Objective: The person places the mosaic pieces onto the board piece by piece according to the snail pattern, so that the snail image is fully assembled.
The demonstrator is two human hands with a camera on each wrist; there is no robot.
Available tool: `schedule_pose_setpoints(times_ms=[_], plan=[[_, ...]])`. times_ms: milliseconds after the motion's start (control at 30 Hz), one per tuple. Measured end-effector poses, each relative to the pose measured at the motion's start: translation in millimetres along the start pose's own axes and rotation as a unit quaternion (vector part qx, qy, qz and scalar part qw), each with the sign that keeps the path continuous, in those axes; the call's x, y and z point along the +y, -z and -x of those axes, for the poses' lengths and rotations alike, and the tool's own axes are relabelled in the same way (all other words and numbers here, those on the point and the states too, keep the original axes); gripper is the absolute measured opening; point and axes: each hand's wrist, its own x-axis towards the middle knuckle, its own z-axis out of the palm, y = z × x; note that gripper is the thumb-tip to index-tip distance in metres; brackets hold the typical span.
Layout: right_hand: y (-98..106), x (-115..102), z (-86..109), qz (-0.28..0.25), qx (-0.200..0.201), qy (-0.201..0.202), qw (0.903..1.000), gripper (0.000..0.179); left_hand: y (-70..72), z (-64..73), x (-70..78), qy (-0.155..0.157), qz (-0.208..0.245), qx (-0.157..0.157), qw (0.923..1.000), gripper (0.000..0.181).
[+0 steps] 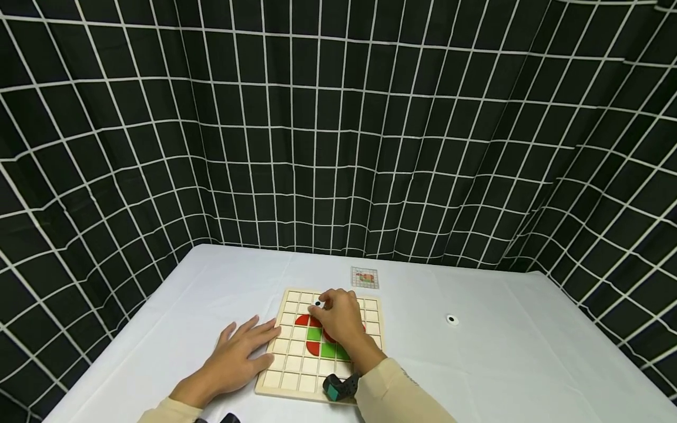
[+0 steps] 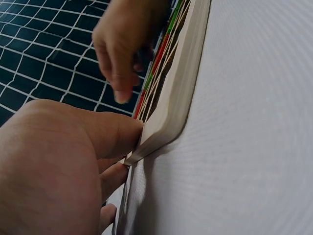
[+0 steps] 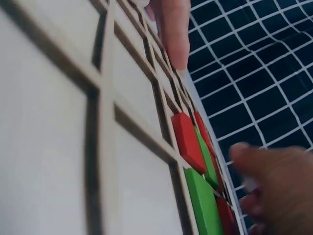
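A wooden grid board (image 1: 288, 382) lies on the table with red and green pieces in its cells. A green square (image 1: 314, 334) and a red rounded piece (image 1: 312, 348) show left of my right wrist. My right hand (image 1: 341, 317) is over the board's upper part, thumb and index finger pinching a white disc with a black dot (image 1: 318, 304). Its other fingers hide part of the pattern. My left hand (image 1: 238, 358) lies at the board's left side with fingers spread. In the left wrist view, its thumb (image 2: 120, 132) touches the board's edge.
Another white disc with a black dot (image 1: 452, 319) lies on the table to the right. A small pattern card (image 1: 365, 278) is behind the board. Black cloth with white grid lines (image 1: 338, 147) surrounds the white table (image 1: 502, 364).
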Motion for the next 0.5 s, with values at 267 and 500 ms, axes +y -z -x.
schedule_pose_setpoints(times_ms=[267,500], plan=[[-4.0,0.7,1.8,0.050,0.003,0.005,0.9988,0.026,1.4,0.6,2.3,0.004,-0.001,-0.002,1.0000,0.046],[-6.2,1.1,0.3,0.068,0.002,0.001,0.9977,0.027,1.9,0.8,3.6,0.006,0.002,-0.004,1.0000,0.046]])
